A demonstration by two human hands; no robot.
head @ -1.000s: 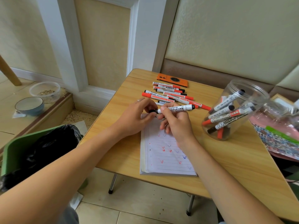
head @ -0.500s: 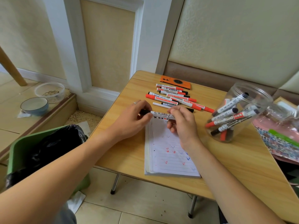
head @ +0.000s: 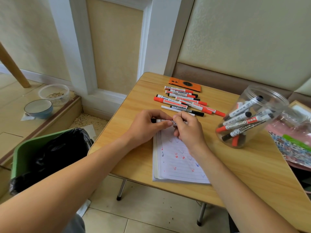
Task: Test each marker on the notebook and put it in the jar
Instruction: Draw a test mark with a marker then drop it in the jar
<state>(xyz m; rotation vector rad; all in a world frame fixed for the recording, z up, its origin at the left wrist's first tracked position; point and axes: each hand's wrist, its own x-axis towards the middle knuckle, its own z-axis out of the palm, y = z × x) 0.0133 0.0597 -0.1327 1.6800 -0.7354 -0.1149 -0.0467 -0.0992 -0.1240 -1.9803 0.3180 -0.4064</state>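
Observation:
A white marker with a black cap (head: 164, 121) lies level between both hands, just above the top of the open notebook (head: 176, 165). My left hand (head: 148, 126) pinches its capped end and my right hand (head: 188, 130) grips its barrel. The lined page shows red, blue and black test marks. A clear plastic jar (head: 252, 115) leans on its side at the right with several markers inside. A row of several red and black markers (head: 183, 101) lies on the table behind my hands.
The small wooden table (head: 134, 105) also holds an orange phone case (head: 185, 84) at the back. A green bin with a black liner (head: 42, 155) stands at the left. A bowl (head: 38, 108) and plastic tub (head: 53, 93) sit on the floor step. Patterned pink items (head: 292, 145) lie at right.
The marker in both hands came down from over the row to just above the notebook top. My left fingers closed on its black cap end. The view shifted.

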